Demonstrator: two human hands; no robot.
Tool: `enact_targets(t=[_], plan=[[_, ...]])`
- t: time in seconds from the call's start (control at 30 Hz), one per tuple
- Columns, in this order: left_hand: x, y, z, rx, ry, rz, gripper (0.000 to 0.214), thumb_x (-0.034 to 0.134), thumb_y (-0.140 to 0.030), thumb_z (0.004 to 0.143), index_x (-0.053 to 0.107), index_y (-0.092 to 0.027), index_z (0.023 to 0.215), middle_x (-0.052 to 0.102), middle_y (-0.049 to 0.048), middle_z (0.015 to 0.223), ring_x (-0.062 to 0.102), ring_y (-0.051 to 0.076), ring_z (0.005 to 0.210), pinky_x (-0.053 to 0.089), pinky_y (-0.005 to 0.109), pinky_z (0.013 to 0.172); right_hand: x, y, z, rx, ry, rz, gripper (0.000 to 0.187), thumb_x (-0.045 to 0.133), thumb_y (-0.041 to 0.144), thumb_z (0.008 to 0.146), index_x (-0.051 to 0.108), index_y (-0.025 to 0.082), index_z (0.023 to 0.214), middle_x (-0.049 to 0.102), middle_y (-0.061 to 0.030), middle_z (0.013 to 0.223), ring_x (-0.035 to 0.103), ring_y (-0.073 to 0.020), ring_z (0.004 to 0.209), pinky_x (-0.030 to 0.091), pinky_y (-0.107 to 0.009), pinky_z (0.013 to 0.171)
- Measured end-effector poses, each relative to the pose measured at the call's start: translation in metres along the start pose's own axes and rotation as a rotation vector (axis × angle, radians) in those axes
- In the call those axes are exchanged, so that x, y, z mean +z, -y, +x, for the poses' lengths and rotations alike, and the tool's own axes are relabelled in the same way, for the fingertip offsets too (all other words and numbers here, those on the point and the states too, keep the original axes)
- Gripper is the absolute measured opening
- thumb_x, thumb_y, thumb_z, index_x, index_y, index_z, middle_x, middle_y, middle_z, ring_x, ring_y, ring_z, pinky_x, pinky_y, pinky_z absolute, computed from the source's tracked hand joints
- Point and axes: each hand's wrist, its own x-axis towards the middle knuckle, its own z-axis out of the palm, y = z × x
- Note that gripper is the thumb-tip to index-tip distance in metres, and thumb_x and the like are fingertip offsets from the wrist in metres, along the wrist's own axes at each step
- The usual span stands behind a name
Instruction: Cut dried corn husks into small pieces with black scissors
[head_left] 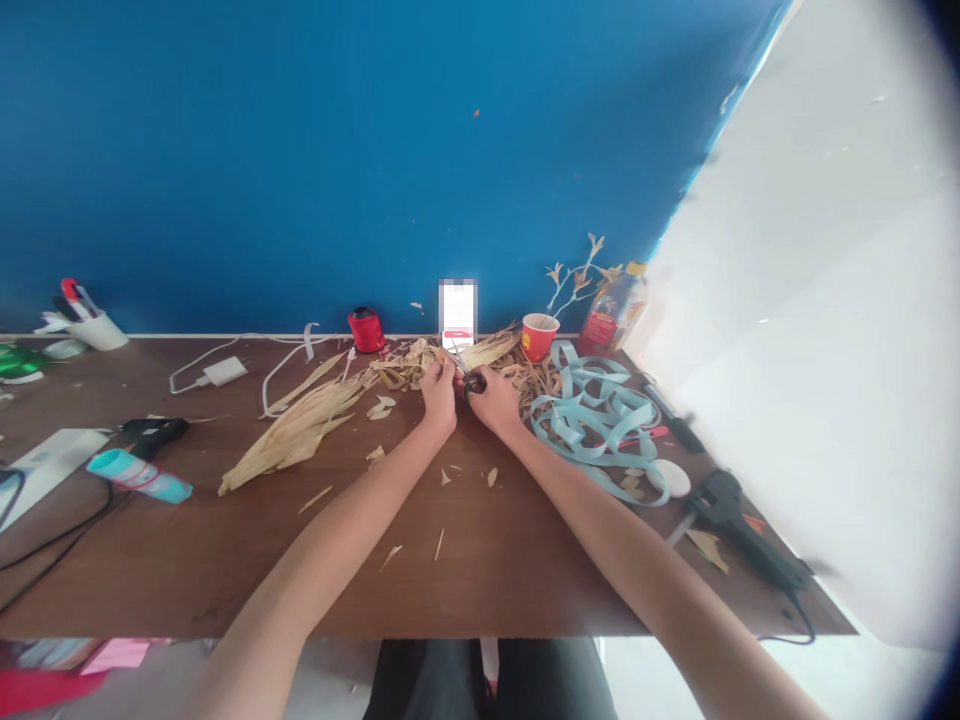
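Both my hands meet near the middle back of the brown table [480,560]. My right hand [493,398] is closed round a pair of black-handled scissors [469,380], whose blades point toward my left hand. My left hand [439,392] is closed in a pinch on a small piece of dried husk [447,362]. A pile of dried husks [420,365] lies just behind the hands, and a long bundle of pale dried leaves [296,430] stretches to the left. Small cut scraps [491,477] lie in front of my wrists.
Tangled light blue ribbon [600,415] lies right of my hands, with a red paper cup [539,336] and a bottle [615,305] behind it. A black glue gun [739,525] sits at the right edge. A teal tube [139,475], charger [221,372], red spool [366,329] and pen holder [94,325] stand left.
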Motion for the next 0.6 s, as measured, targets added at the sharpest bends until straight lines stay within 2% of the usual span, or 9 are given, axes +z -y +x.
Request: enact_targets(t=[0.37, 0.6], plan=[[0.0035, -0.0046, -0.0037, 0.003, 0.008, 0.045, 0.028, 0.065, -0.039, 0.079, 0.052, -0.017, 0.068, 0.051, -0.0012, 0.059, 0.044, 0.007, 0.050, 0.033, 0.020, 0.047, -0.0011, 0.0010, 0.0012, -0.003, -0.025, 0.053, 0.027, 0.055, 0.028, 0.077, 0.067, 0.029, 0.101, 0.073, -0.0010, 0.098, 0.067, -0.0213, 0.093, 0.046, -0.027, 0.074], [0.0018, -0.0023, -0.0042, 0.058, -0.005, 0.123, 0.029, 0.057, -0.041, 0.086, 0.049, -0.018, 0.070, 0.048, -0.0023, 0.059, 0.042, 0.008, 0.050, 0.033, 0.020, 0.049, -0.0019, 0.0026, 0.0006, 0.006, -0.002, 0.026, 0.031, 0.056, 0.027, 0.076, 0.070, 0.031, 0.103, 0.074, -0.0009, 0.096, 0.067, -0.0209, 0.092, 0.047, -0.026, 0.074]])
